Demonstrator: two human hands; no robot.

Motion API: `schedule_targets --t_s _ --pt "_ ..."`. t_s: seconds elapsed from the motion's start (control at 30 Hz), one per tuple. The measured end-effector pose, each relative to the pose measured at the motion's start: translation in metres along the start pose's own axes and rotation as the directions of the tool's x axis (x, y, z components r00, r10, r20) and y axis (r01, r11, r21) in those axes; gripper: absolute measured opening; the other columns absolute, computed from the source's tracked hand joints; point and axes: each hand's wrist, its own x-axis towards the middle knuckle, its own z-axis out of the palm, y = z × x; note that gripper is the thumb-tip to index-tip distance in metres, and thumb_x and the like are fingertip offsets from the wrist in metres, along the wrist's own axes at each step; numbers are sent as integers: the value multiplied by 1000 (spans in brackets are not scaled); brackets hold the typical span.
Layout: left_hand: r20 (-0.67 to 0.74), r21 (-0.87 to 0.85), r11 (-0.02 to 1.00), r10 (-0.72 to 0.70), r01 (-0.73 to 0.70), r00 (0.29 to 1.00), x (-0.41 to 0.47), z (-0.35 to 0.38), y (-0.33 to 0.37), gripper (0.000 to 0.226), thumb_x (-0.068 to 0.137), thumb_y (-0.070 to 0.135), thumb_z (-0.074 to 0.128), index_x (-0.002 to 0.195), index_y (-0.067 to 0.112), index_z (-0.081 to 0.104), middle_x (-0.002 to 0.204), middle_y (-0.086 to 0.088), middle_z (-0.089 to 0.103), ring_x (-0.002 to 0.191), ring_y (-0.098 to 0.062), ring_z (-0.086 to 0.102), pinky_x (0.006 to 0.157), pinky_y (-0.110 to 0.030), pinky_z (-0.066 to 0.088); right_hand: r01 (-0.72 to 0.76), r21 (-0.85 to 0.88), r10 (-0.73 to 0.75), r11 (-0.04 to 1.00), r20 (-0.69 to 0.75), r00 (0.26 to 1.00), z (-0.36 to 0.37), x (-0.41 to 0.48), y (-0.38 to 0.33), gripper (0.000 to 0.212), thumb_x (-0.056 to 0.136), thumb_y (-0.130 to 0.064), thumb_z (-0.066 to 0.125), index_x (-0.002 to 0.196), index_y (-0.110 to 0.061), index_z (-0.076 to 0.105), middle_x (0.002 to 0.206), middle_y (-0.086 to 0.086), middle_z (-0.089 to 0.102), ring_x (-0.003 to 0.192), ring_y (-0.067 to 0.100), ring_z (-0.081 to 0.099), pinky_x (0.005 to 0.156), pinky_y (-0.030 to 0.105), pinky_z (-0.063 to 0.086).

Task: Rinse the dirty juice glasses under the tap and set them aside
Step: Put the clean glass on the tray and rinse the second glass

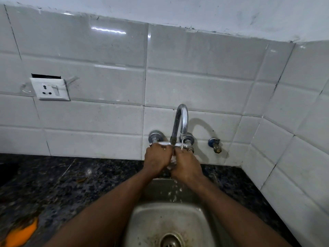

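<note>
Both of my hands are raised under the chrome tap [181,122], which is running a thin stream of water. My left hand [156,160] and my right hand [187,165] are closed around a clear juice glass [172,158]. The glass is almost wholly hidden between the fingers; only a pale glint shows. Water lands near my right fingers and drips down into the steel sink [142,223] below.
A dark granite counter [62,184] lies on both sides of the sink. An orange object [21,232] sits at the lower left edge. A wall socket [50,89] is on the white tiles at left, and a small blue valve [215,144] right of the tap.
</note>
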Motion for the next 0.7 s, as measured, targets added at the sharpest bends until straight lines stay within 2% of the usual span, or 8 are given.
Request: schedule_targets --t_s 0.1,0.2,0.27,0.37,0.43,0.57,0.63,0.7 --pt "29 11 992 -123 123 992 5 6 -1 48 99 43 44 122 5 61 83 1 60 64 -3 49 51 -17 31 60 -165 -68 985 -45 997 12 3 2 74 72 -29 79 136 -19 44 132 4 56 122 25 49 93 38 52" --pt "-13 -38 980 196 -196 981 -5 -3 -11 38 98 45 50 106 12 68 80 7 64 69 -1 57 60 -14 42 -36 122 16 992 164 986 -9 10 6 60 66 -24 83 120 -18 57 110 1 66 102 20 63 76 26 51" --pt "-16 -11 951 309 -310 951 -2 -3 -15 36 96 44 51 92 15 70 81 2 69 71 -8 62 67 -25 52 -79 202 24 976 260 965 -15 9 3 56 67 -21 83 117 -18 59 106 0 66 98 19 64 71 23 48" --pt "12 45 998 31 -31 999 8 5 -8 45 91 47 44 95 9 69 80 -3 68 66 -11 60 55 -26 46 42 -164 -41 986 12 999 -4 3 -4 64 74 -29 76 130 -17 49 118 3 63 107 24 60 81 34 50" --pt "28 63 997 -50 48 998 9 7 -3 41 93 44 46 88 10 67 78 -4 67 64 -11 58 52 -24 41 43 -229 -63 973 -81 995 6 1 -4 67 76 -27 73 135 -17 43 123 5 62 112 26 58 87 37 50" --pt "-161 -26 951 300 -308 940 -10 -6 0 31 93 40 52 79 17 68 68 9 62 62 -8 59 56 -15 36 -38 227 -1 973 167 986 -16 9 1 58 64 -28 83 118 -24 60 103 -3 71 94 17 66 80 31 55" --pt "-74 9 935 354 -355 932 -7 -11 0 28 92 36 51 77 17 66 72 4 61 64 -12 58 55 -19 35 -97 270 29 958 246 969 -21 7 -2 51 63 -27 83 111 -24 64 99 -3 70 88 14 66 78 32 56" --pt "130 150 969 176 -195 976 5 -5 2 32 96 35 44 82 15 65 90 -6 65 75 -19 60 60 -24 39 -61 3 60 998 119 991 -13 0 -10 48 70 -31 78 114 -22 61 105 1 67 92 19 65 79 36 56"
